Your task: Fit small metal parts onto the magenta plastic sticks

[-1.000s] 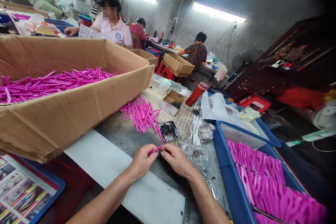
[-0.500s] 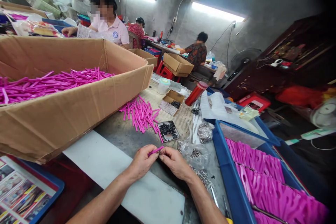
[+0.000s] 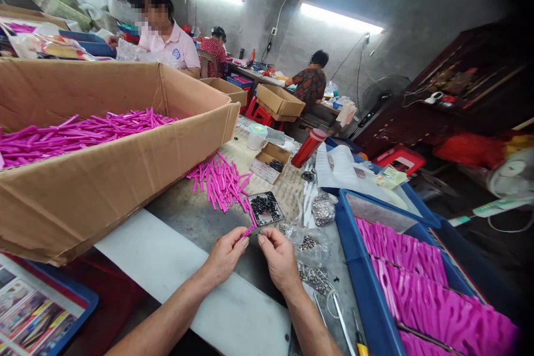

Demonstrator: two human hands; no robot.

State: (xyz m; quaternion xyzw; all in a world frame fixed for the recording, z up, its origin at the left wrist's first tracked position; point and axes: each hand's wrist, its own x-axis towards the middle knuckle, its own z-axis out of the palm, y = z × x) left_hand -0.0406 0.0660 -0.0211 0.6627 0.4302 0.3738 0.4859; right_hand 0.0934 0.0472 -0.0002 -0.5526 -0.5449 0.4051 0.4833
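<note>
**A:** Which hand carries the work piece?

**B:** The left hand (image 3: pixel 225 253). Its thumb and forefinger are clenched on one pink stick (image 3: pixel 249 230). The stick slants up and to the right from the fingertips, above the grey table (image 3: pixel 196 219) and just in front of a metal tray (image 3: pixel 266 208).

**A:** And the right hand (image 3: pixel 280 256)?

**B:** It lies just beside the left hand, fingers curled. Its thumb and forefinger are drawn together close to the stick's free end. Whether a small part sits between them cannot be told. The tips appear slightly apart from the stick.

**A:** What surrounds the hands?

**B:** The metal tray holds small dark parts. Behind it lies a loose pile of pink sticks (image 3: pixel 221 181). To the left, a large cardboard box (image 3: pixel 125 167) contains many more. A white board (image 3: pixel 175 267) lies under the left forearm. To the right, clear bags of metal parts (image 3: pixel 311 245) lie near the right hand. A blue bin (image 3: pixel 359 267) beyond them holds rows of pink pieces (image 3: pixel 417 283).

**A:** Further back?

**B:** A small carton (image 3: pixel 267 162) and a red flask (image 3: pixel 307 147) stand on the table. Other people sit at benches, among them a person in a pink shirt (image 3: pixel 175 47).
</note>
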